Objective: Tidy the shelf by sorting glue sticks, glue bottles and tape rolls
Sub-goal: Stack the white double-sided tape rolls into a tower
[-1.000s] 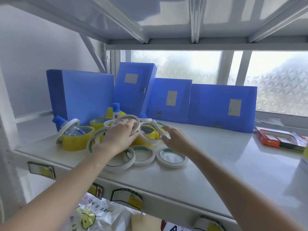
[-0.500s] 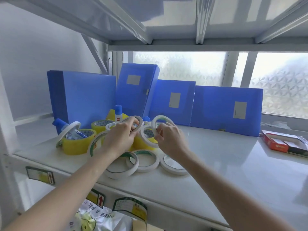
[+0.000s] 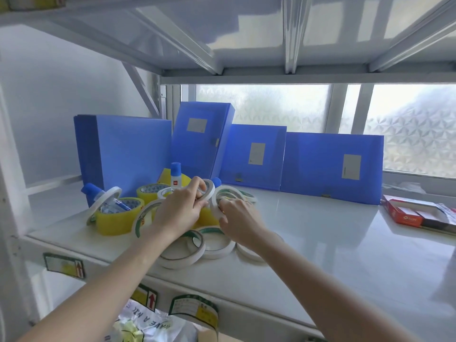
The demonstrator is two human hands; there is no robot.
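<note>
A heap of tape rolls and glue bottles lies at the left of the white shelf. My left hand pinches a thin white tape roll upright above the heap. My right hand grips another thin white tape roll standing on edge beside it. Several flat white tape rolls lie in front, under my wrists. A yellow tape roll at the left holds a lying glue bottle with a blue cap. A second glue bottle stands upright behind the heap.
Several blue file boxes stand along the back against the frosted window. A red and white open carton lies at the far right. Another shelf board hangs close overhead. Labels and a plastic bag show below the shelf's front edge.
Both hands lifted thin white rolls from the heap and brought them close together. The right hand's roll went from lying near the pile to standing on edge. The camera moved slightly closer.
</note>
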